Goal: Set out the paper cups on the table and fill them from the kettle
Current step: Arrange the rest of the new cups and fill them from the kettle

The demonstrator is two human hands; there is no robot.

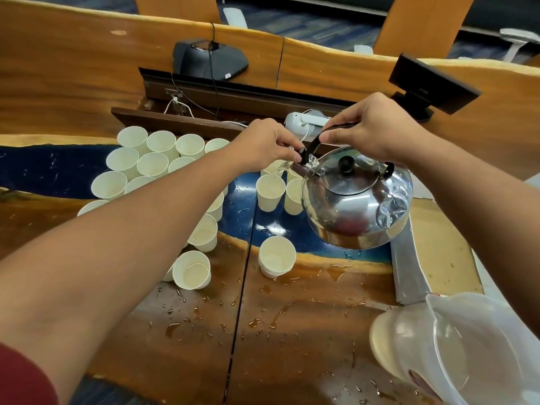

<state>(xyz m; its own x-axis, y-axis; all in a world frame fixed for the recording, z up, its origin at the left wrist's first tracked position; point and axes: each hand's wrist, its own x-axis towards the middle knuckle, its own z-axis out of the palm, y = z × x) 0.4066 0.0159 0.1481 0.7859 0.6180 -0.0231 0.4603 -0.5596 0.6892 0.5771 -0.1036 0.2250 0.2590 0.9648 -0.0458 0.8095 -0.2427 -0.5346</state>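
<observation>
1. Head view, the kettle [358,200]: shiny metal, round, tipped toward the left, held up over the wet table [292,331]. Probably heavy with water inside, hard and smooth, likely slippery on the body. Best held by the black handle [317,140] on top, not the metal sides, which could be hot.

2. Head view, the right hand [365,127]: fingers curled round the top of the black handle, holding the kettle up.

3. Head view, the left hand [268,144]: fingertips pinched on the low end of the handle near the spout, helping to tip. Cannot tell just which small part sits in the pinch.

4. Head view, the pour: a thin stream of water running from the spout into a paper cup [270,192] just beside the kettle.

5. Head view, the other cups [152,159]: a big bunch standing close together at the left, some partly hidden under the left arm. Light, thin, soft, easy to knock over or squash. A short stack of cups [276,257] near the middle, standing alone.

6. Head view, off to the side: a clear plastic jug [455,346] at the bottom right. Drops and little puddles all over the wood, so slippery there.
</observation>
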